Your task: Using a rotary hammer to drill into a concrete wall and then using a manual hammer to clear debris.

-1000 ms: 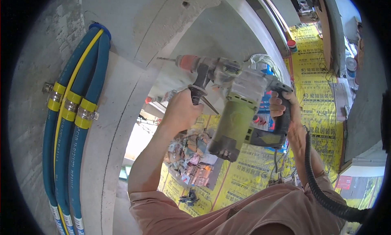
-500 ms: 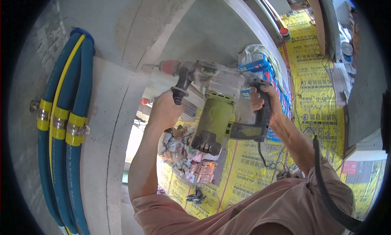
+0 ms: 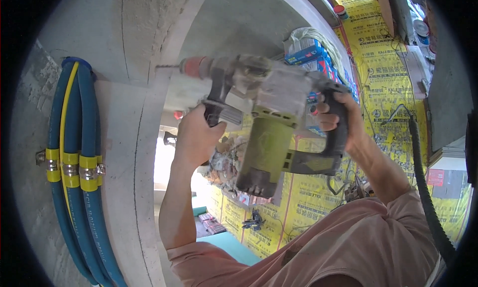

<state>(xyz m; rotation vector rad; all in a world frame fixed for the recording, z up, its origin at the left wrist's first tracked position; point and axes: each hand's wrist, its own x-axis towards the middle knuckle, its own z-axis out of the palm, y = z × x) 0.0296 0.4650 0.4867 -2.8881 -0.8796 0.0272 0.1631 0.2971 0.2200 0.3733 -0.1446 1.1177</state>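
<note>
Both of my hands hold up a dusty green and grey rotary hammer drill [image 3: 269, 147], its body slightly blurred. My left hand [image 3: 195, 137] is closed round the black side handle [image 3: 217, 95] behind the red chuck collar. Around the rear grip [image 3: 336, 120] my right hand [image 3: 354, 122] is wrapped. A thin drill bit [image 3: 167, 66] points left toward the pale concrete surface [image 3: 132, 137], which bears dark lines. Whether the tip touches it, I cannot tell.
Blue hoses [image 3: 72, 122] with yellow-banded metal clamps run down the left. Yellow printed sheeting [image 3: 383, 83] covers the floor below, with blue boxes [image 3: 303, 53] and a debris pile [image 3: 226, 162]. A black corrugated hose [image 3: 423, 187] hangs at right.
More of the drill bit shows now, where before its front was hidden at the concrete. The drill appears shifted slightly, while the whole view has also moved. Both hands keep their hold.
</note>
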